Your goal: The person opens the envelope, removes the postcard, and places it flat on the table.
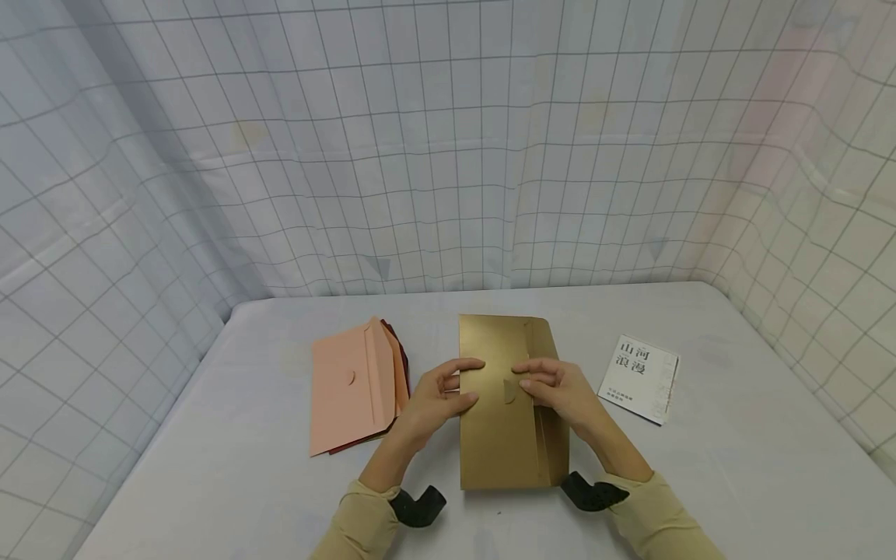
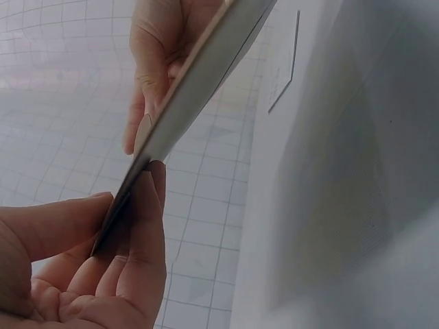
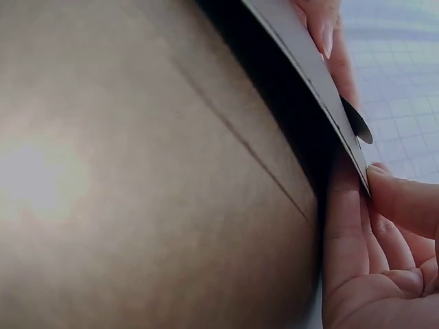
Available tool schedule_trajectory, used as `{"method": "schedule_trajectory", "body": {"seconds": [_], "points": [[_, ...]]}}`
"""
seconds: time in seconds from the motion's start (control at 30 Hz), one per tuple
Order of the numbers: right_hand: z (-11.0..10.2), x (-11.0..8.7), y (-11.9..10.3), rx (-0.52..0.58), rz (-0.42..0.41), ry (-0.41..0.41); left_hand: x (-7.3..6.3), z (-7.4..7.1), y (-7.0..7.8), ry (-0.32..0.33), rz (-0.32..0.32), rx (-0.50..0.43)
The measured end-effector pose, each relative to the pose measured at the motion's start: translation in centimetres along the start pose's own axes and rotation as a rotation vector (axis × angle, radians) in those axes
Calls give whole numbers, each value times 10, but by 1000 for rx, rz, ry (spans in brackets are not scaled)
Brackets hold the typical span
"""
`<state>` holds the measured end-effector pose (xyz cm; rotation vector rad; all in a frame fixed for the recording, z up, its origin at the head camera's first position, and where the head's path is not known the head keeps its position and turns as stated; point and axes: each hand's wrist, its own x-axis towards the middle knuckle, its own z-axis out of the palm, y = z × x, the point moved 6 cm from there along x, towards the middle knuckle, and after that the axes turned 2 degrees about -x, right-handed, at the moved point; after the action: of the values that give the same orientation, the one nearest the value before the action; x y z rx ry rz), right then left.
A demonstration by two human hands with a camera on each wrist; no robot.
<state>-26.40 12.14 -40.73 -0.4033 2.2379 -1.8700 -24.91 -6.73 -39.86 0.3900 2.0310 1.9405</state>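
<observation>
A gold paper envelope (image 1: 490, 443) is held up above the table between the two hands, its flap (image 1: 556, 435) on the right side. The left hand (image 1: 437, 397) grips the envelope's left edge; in the left wrist view its thumb (image 2: 72, 216) lies on one face and the fingers on the other. With thumb and fingers, the right hand (image 1: 563, 389) pinches the edge of the envelope's front panel beside a small rounded tab (image 1: 509, 391). That tab (image 3: 357, 123) stands out from the panel in the right wrist view, and a dark gap shows between panel and flap.
Left of the hands lies a stack of envelopes, a pink one (image 1: 343, 397) on top and darker red ones beneath. A white booklet (image 1: 640, 377) with Chinese characters rests on the white table (image 1: 210, 467) at right. Grid-patterned curtains (image 1: 448, 155) enclose the table's back and sides.
</observation>
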Motion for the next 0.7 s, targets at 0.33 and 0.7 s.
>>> {"method": "schedule_trajectory", "body": {"seconds": [0.33,0.7], "points": [[-3,1,0,-57,21,11,-1,2,1,-51,3,-1],[-4,0,-2,-77,31,17,-1,2,3,-66,15,-13]]}}
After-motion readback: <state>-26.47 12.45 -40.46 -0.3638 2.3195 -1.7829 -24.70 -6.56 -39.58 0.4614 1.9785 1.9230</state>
